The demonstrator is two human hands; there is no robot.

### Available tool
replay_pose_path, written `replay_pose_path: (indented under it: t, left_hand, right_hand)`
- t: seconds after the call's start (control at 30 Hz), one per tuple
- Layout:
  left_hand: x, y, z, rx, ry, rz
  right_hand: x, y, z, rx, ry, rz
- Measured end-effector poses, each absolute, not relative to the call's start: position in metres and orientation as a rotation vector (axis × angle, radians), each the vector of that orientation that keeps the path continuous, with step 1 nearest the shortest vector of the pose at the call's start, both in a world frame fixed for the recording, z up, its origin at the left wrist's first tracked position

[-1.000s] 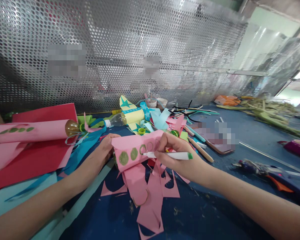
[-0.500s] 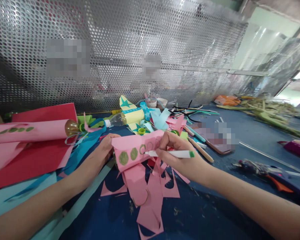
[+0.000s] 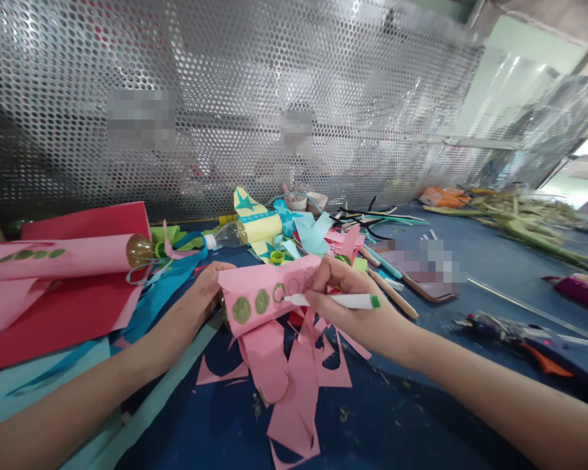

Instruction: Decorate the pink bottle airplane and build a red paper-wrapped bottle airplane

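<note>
Bkgd: shiny perforated metal sheet (image 3: 225,72), round holes, behind a dk blue tabletop (image 3: 396,418). Mid-table, btwn both hands: pink paper wrap (image 3: 253,281), matte, roughly tube-shaped, w/ two filled green ovals, a third only ringed, plain outlines further along. L hand (image 3: 212,285) has its left end, fingers curled in, tips hidden. R hand (image 3: 340,284): fingers pinched close on a slim white marker (image 3: 353,301), green end out, tip by the third oval. Below, flat pink scraps (image 3: 298,408) w/ curved cutouts. Containers: clear plastic bottle (image 3: 231,235), white cap, yellow paper sleeve, contents can't tell; small whitish cup (image 3: 297,204), stick poking above rim.
</note>
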State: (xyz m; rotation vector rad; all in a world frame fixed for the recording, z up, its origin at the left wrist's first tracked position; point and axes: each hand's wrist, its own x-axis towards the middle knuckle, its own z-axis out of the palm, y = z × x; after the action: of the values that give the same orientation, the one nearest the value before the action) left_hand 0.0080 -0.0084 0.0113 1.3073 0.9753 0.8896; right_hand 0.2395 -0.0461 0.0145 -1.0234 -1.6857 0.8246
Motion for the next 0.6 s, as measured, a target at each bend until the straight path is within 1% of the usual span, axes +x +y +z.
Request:
replay_pose_path:
  t: [0.33,0.47,0.6]
  left_hand:
    - [0.0094,-0.0127,0.0142,1.325,0.983,0.897]
    - [0.0078,-0.0084,0.0109,1.322,0.974,0.878]
    - [0.0076,-0.0043,0.0083,1.337,0.984,0.878]
  right_hand:
    - [0.2389,-0.0462,0.0192,-1.037,-1.652,0.788]
    - [0.2388,-0.0460,0.0191,-1.027,-1.685,0.815]
    - [0.2388,-0.0456,0.0178,-1.041,-1.663,0.775]
